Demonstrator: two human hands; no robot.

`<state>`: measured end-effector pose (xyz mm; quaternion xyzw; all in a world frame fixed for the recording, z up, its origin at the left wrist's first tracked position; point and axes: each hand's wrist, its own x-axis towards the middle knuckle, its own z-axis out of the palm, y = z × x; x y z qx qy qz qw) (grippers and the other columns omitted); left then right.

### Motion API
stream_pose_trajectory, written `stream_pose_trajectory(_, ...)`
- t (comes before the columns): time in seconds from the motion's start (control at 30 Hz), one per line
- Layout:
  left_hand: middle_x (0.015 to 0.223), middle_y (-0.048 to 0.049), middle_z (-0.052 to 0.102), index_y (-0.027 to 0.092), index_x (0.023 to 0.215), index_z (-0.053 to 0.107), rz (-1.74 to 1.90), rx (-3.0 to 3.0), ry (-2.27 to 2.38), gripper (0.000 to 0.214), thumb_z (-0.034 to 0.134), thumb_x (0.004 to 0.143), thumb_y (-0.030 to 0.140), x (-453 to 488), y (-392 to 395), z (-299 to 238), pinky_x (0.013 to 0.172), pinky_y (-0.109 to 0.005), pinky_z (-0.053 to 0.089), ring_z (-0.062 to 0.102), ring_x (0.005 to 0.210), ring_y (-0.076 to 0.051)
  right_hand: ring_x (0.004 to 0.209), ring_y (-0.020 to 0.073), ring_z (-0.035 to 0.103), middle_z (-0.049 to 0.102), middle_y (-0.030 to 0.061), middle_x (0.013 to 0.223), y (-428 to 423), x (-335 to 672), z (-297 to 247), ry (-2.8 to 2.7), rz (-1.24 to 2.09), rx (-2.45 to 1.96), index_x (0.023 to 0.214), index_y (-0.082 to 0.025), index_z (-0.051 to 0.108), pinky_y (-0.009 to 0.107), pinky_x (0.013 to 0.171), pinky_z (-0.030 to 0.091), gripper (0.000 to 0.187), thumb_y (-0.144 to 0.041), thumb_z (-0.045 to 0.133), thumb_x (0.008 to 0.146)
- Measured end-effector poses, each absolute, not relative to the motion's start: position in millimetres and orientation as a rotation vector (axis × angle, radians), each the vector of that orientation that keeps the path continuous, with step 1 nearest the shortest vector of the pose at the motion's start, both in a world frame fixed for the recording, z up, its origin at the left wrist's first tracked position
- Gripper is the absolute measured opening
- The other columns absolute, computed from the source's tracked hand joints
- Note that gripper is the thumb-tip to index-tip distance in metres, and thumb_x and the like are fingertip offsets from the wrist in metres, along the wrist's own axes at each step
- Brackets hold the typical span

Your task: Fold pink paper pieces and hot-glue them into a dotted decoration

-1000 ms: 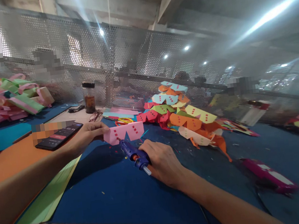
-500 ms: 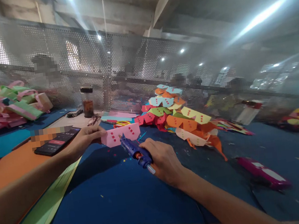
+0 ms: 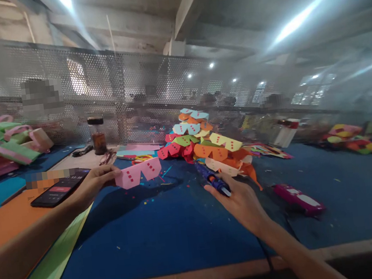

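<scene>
Between the fingers of my left hand [image 3: 104, 179] is the left end of a pink paper cutout [image 3: 131, 175]. It has a V-shaped notch in its lower edge and red square dots on both sides of the notch, and it is held above the blue table. My right hand [image 3: 239, 198] is wrapped round a blue glue gun [image 3: 214, 179] with a clear glue stick poking out of its back end. The gun's nozzle points away, towards a pile of similar dotted paper cutouts [image 3: 207, 146] in orange, red, green, yellow and light blue.
A phone [image 3: 59, 187] lies on orange paper [image 3: 9, 220] at left. Behind it stand a lidded jar [image 3: 98, 136] and a heap of folded paper pieces [image 3: 6, 143]. A purple device [image 3: 298, 199] lies at right. Perforated metal screens close off the back, with people beyond.
My right hand has drawn the glue gun away to the right, off the pink paper cutout. My left hand still holds the cutout. The whole view has shifted, moving the scene leftward.
</scene>
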<state>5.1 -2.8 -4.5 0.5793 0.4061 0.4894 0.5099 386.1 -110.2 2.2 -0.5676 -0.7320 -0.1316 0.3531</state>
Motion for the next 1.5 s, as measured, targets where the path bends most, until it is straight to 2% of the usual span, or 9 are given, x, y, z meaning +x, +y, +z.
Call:
stream_pose_trajectory(0.2,0.070,0.0003,0.066,0.016,0.070,0.071,1.161,1.384,1.014,0.032,0.088,0.060,0.042,5,-6,-3,0.065,-0.022,0.050,0.061,0.068,-0.014,0.072,0.0261,0.070,0.074,0.0061,0.081,-130,401,2,-1.778,-0.188,-1.639,0.103,-0.021,0.061,0.033,0.066,0.050,0.036,-0.055,0.058,0.093)
stream_pose_trajectory(0.37,0.071,-0.0002,0.066,0.015,0.071,0.071,1.159,1.365,1.039,0.038,0.090,0.057,0.046,3,-3,-7,0.062,-0.020,0.049,0.061,0.068,-0.013,0.073,0.0246,0.069,0.072,0.0063,0.085,-132,401,8,-1.826,-0.079,-1.652,0.105,-0.020,0.057,0.031,0.065,0.048,0.038,-0.057,0.057,0.092)
stream_pose_trajectory(0.63,0.071,0.0004,0.065,0.015,0.069,0.071,1.158,1.348,1.043,0.040,0.091,0.056,0.047,4,-5,-5,0.059,-0.017,0.049,0.058,0.065,-0.011,0.081,0.0247,0.070,0.072,0.0060,0.092,-119,394,4,-1.878,0.092,-1.628,0.106,-0.022,0.053,0.031,0.070,0.047,0.034,-0.051,0.061,0.091)
stream_pose_trajectory(0.8,0.073,0.0001,0.068,0.015,0.075,0.073,1.183,1.302,1.032,0.045,0.093,0.053,0.048,4,-6,-2,0.063,-0.017,0.052,0.062,0.069,-0.012,0.096,0.0249,0.070,0.073,0.0069,0.104,-112,386,-1,-1.933,0.267,-1.693,0.113,-0.022,0.052,0.032,0.077,0.049,0.029,-0.033,0.065,0.089)
stream_pose_trajectory(0.9,0.071,0.0003,0.068,0.015,0.075,0.072,1.228,1.285,1.017,0.046,0.093,0.052,0.048,4,-6,-1,0.060,-0.016,0.051,0.062,0.066,-0.012,0.103,0.0255,0.069,0.072,0.0083,0.112,-107,380,1,-1.960,0.297,-1.758,0.117,-0.022,0.052,0.034,0.083,0.049,0.032,-0.026,0.065,0.089)
stream_pose_trajectory(1.03,0.068,0.0012,0.067,0.015,0.073,0.071,1.274,1.286,0.998,0.045,0.093,0.051,0.047,4,-5,0,0.058,-0.016,0.050,0.061,0.064,-0.011,0.114,0.0278,0.066,0.069,0.0114,0.124,-98,371,4,-2.012,0.288,-1.790,0.121,-0.020,0.053,0.037,0.091,0.047,0.037,-0.027,0.069,0.088)
stream_pose_trajectory(1.3,0.069,0.0009,0.067,0.014,0.075,0.071,1.263,1.308,1.003,0.040,0.090,0.058,0.045,1,-3,-3,0.056,-0.017,0.049,0.061,0.063,-0.011,0.116,0.0299,0.065,0.068,0.0136,0.124,-90,346,0,-2.164,0.289,-1.724,0.124,-0.016,0.057,0.038,0.093,0.047,0.039,-0.026,0.069,0.089)
stream_pose_trajectory(1.5,0.068,0.0006,0.068,0.015,0.075,0.072,1.246,1.283,1.035,0.041,0.091,0.055,0.045,6,-6,-2,0.057,-0.017,0.051,0.063,0.063,-0.012,0.116,0.0308,0.065,0.068,0.0130,0.125,-96,340,-2,-2.187,0.297,-1.755,0.124,-0.015,0.059,0.040,0.094,0.048,0.039,-0.026,0.070,0.088)
